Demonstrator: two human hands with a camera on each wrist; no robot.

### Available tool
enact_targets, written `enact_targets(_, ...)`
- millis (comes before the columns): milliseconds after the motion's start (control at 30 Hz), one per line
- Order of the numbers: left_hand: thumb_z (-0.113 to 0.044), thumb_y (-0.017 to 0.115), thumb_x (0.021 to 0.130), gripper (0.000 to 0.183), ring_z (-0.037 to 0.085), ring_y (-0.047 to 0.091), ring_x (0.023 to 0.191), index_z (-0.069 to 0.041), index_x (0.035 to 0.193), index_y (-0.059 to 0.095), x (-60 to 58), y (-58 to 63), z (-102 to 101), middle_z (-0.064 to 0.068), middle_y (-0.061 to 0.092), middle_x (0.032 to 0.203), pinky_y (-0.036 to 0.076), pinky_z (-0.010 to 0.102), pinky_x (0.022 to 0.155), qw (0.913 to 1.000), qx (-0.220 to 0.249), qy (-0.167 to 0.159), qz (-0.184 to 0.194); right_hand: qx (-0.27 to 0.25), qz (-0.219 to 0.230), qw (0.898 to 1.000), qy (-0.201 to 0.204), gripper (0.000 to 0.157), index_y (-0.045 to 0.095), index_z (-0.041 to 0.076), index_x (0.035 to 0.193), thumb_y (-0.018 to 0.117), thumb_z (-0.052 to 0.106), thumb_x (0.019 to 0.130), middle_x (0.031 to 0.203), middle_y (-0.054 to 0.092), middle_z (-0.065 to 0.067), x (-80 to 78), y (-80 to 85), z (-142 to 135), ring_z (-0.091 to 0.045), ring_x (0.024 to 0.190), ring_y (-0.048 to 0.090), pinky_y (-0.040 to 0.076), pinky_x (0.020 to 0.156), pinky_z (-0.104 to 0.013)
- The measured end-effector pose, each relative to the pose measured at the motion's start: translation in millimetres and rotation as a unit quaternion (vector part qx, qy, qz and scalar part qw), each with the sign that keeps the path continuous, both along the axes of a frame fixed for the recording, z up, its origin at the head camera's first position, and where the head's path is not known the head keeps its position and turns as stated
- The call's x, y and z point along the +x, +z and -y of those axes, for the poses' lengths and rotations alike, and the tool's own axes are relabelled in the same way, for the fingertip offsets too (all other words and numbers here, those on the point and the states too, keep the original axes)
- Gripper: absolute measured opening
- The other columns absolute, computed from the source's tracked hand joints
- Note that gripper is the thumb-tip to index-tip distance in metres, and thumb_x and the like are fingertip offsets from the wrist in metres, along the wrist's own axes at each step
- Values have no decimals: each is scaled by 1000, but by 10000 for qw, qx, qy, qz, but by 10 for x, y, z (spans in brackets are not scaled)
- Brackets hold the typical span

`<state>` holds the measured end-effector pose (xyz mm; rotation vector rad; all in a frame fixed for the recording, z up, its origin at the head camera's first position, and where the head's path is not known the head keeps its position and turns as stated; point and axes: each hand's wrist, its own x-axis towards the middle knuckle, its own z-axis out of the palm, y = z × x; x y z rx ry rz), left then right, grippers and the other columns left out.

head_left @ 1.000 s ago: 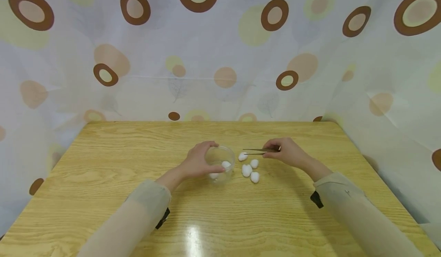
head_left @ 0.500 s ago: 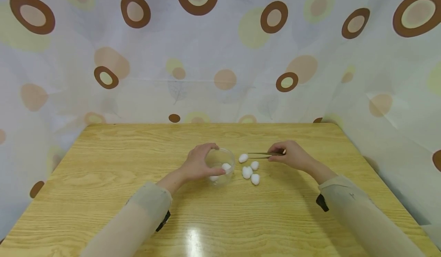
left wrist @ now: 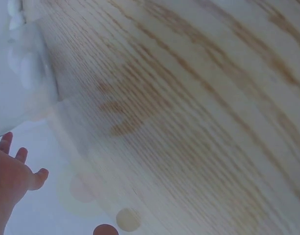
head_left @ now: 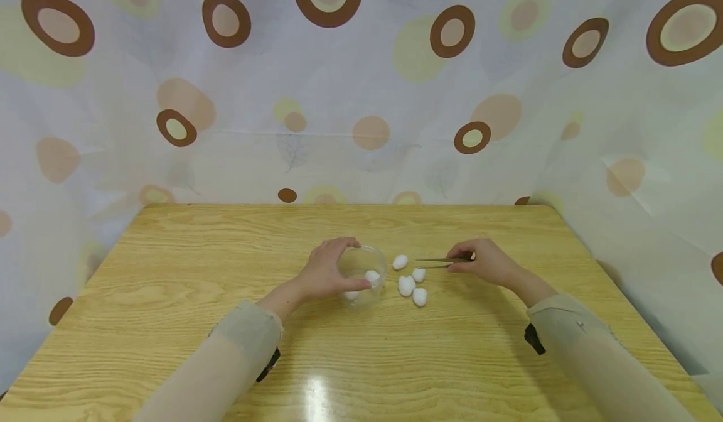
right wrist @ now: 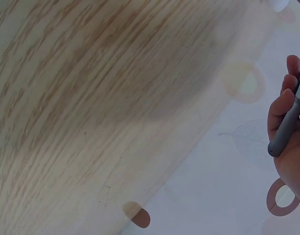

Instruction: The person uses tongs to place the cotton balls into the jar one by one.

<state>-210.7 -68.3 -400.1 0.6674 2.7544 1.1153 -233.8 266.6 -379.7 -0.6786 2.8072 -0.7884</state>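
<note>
My left hand grips a clear plastic tub with thumb and fingers round its side. Two white cotton balls show inside it. In the left wrist view the tub is partly cut off above the hand. My right hand holds tweezers, their two tips apart and pointing left. The tips are close to a cotton ball on the table, with nothing seen between them. Other cotton balls lie near it, one farther back. At the right wrist view's edge, the tweezers lie in the hand.
A wooden table carries everything. Behind and beside it hangs a pale curtain with brown, yellow and peach round shapes. The table's back edge runs beyond the hands.
My right hand has drawn right and slightly nearer with the tweezers. Their tips have left the farthest cotton ball for one closer to me. My left hand stays on the tub.
</note>
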Motion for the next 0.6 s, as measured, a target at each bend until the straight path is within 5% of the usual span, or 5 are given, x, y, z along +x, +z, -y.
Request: enact_targets(600, -43, 75, 73, 72, 30, 32, 136, -15, 133, 45, 10, 9, 0, 4, 43, 143, 17, 55, 112, 10000, 2, 16, 12, 74, 280, 9996, 1, 22, 69, 6, 96, 69, 23, 83, 84, 66, -2, -70, -129, -55, -2, 71, 51, 44, 63, -21)
